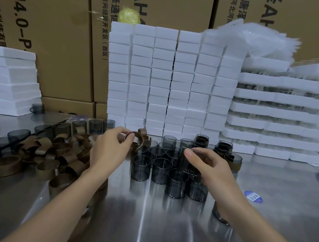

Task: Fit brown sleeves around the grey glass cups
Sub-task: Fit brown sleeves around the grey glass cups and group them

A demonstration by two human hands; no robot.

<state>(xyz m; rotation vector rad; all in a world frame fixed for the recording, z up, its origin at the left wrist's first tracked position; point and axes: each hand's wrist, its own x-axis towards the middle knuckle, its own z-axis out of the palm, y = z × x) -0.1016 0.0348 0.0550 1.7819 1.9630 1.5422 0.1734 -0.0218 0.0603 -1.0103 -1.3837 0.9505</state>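
My left hand point(111, 149) pinches a brown sleeve point(138, 139) by its rim, holding it above the table just left of a cluster of bare grey glass cups point(160, 160). My right hand point(208, 168) grips one grey glass cup point(196, 159) lifted over that cluster, thumb along its rim. A pile of loose brown sleeves point(54, 149) lies on the left of the table. A few cups wearing sleeves point(232, 161) stand at the cluster's right, some stacked.
The work surface is a shiny metal table point(144, 226). White foam blocks point(168, 82) are stacked in a wall behind the cups, with more foam trays point(272, 112) to the right and left. Cardboard boxes point(56, 33) stand at the back. A blue sticker point(252, 196) lies at right.
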